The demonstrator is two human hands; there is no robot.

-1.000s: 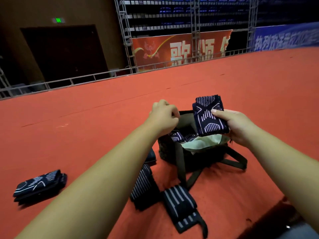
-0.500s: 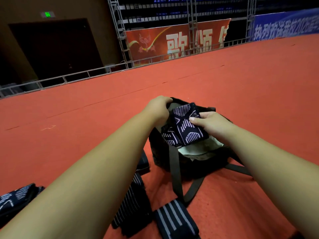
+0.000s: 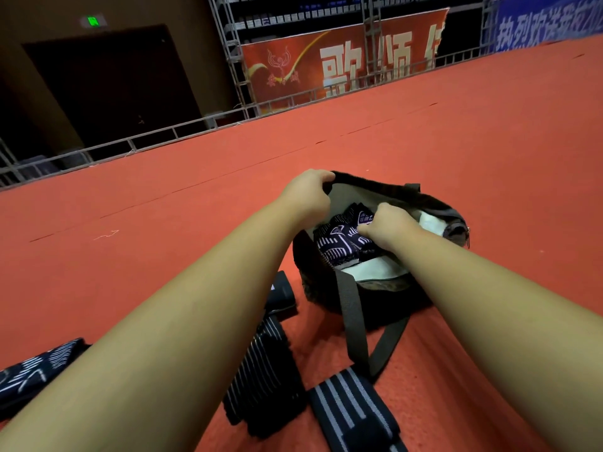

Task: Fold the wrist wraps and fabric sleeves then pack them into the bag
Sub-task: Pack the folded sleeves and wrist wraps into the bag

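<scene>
The dark bag (image 3: 391,301) is being held open on the red carpet (image 3: 489,158), its far rim being gripped by the left hand (image 3: 306,194). Striped wrist wraps (image 3: 261,370) are lying unpacked just before the bag, lengthwise towards it, under the left arm. Inside the bag, a folded patterned sleeve (image 3: 339,246) is being pinched by the right hand (image 3: 388,226).

patterned sleeve (image 3: 31,370) running off left edge | striped wrap (image 3: 354,415) being cut by bottom edge | fingertips of right hand (image 3: 388,225) hiding against folded sleeve (image 3: 341,247) in bag (image 3: 381,303)
</scene>
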